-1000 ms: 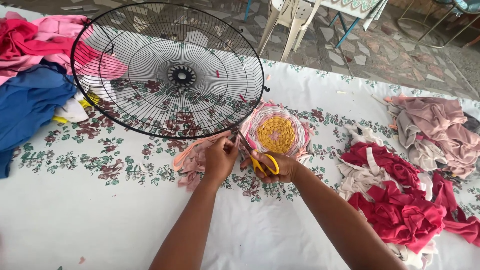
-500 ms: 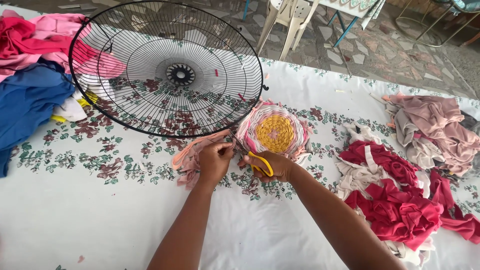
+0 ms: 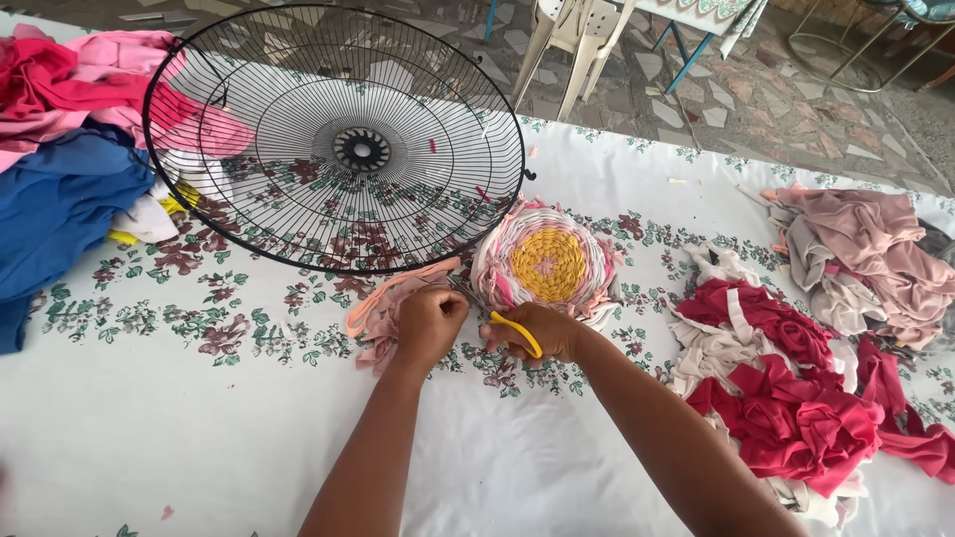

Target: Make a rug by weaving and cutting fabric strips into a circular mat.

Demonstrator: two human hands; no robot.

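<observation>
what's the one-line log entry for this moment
left hand grip: pink fabric strip | right hand grip: yellow-handled scissors | beside: round woven mat

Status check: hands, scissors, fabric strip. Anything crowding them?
Left hand pinches the pink fabric strip. Right hand grips yellow-handled scissors, blades at the strip. Woven round mat and wire fan guard close behind; neither blocks the hands.
</observation>
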